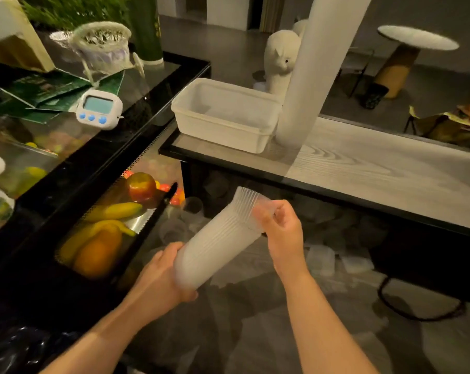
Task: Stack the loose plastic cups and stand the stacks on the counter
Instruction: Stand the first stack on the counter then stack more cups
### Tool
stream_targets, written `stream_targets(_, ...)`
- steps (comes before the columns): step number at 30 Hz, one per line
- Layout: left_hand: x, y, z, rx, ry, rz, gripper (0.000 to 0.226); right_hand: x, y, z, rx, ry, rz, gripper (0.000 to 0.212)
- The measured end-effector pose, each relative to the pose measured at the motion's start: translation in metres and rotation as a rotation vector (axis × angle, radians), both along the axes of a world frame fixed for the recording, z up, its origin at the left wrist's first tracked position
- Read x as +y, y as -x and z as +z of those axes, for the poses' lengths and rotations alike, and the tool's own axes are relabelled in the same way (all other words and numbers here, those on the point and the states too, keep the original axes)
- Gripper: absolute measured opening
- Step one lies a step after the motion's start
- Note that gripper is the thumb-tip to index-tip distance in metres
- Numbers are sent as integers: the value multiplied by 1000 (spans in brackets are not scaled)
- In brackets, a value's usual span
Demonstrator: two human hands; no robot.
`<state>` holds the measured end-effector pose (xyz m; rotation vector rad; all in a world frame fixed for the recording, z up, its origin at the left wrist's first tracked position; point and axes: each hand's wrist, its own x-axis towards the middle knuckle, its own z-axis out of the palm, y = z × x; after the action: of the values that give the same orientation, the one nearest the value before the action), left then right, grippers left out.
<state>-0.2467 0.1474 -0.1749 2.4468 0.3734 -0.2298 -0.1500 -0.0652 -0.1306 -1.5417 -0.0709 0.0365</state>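
**Both hands on a tilted stack of cups, below the counter**

My fingers (266,215) on the right hand (281,230) curl over the rim end of the cup stack (217,238), pinching the topmost cup there, while my left hand (161,276) wraps around the stack's closed bottom end, thumb on top and fingers underneath. The stack lies slanted in the air, its open end pointing up and away from me, its base low and toward my left. It sits in front of and below the counter (363,163), touching nothing but my hands. On the counter stands a tall finished stack (317,68), leaning slightly, just beside a white plastic tub (223,122) at the counter's left end. Beneath the counter, loose clear cups (179,225) lie scattered on the floor. Left of the counter, a glass case holds fruit (109,225), with a small white timer (98,109) on top
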Motion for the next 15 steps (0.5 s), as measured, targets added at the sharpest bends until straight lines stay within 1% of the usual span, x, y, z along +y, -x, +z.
stream_targets(5, -13, 0, 6, 0, 19, -20, 96, -7, 5, 12, -71, 57, 17, 41)
stream_targets(8, -21, 0, 13, -36, 54, -19, 97, -6, 8, 12, -103, 143, 63, 30)
stream_targets(11, -25, -2, 17, -71, 107, -18, 97, -2, 12, 9, -165, 219, 144, 40)
stream_targets(15, -28, 0, 17, -91, 176, 5, 96, -5, 11, 21, -225, 292, 283, 40)
